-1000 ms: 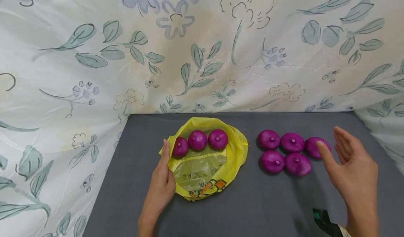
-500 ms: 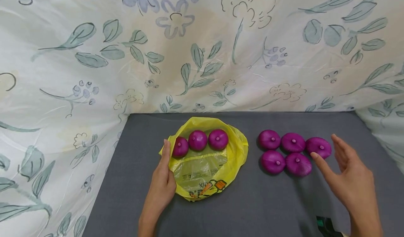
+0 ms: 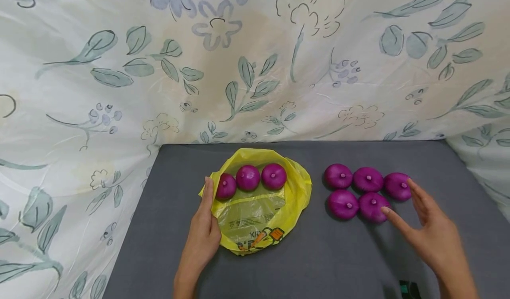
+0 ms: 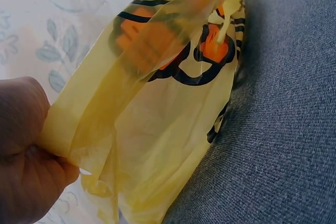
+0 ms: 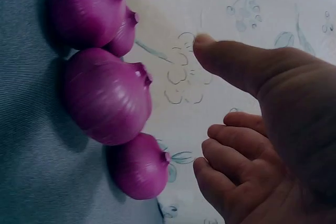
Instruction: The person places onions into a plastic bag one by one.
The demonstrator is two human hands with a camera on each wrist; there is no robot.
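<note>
Where legible, "KI" (image 3: 254,235) on yellow bag (image 3: 298,195)

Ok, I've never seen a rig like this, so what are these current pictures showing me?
There's no machine: a person is working bare-handed. The wide picture comes from a camera on their head, looking forward and down; the two close-ups come from one on each wrist. On the grey surface, five onions lie loose, and three more onions sit in a yellow bag. The left hand pinches the bag's edge. The right hand is beside the loose ones, holding nothing.
</note>
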